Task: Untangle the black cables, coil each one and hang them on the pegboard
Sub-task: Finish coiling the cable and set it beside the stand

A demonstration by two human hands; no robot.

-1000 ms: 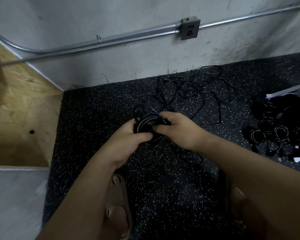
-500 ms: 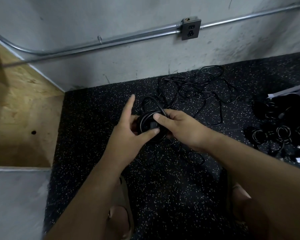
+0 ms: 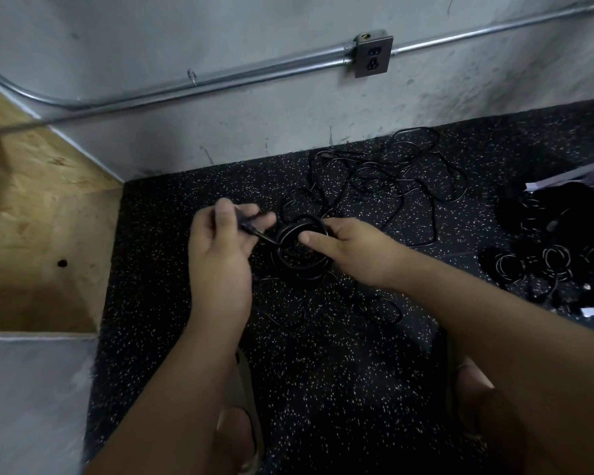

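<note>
A small coil of black cable [image 3: 300,255] hangs above the speckled black floor, and my right hand [image 3: 352,248] grips its right side with the thumb laid over the loops. My left hand [image 3: 223,241] pinches the loose plug end [image 3: 251,228] of the same cable, a short way left of the coil. Behind the hands a loose tangle of black cables [image 3: 391,186] lies on the floor by the wall. No pegboard is in view.
Several coiled black cables [image 3: 549,265] lie in a pile at the right with white paper [image 3: 559,181] behind them. A plywood box [image 3: 38,217] stands at the left. A conduit and an outlet [image 3: 372,56] run along the grey wall. My sandalled feet [image 3: 240,437] are below.
My left hand has let go of the coil and drawn away to the left with the plug end pinched in it. My right hand has kept its hold on the coil.
</note>
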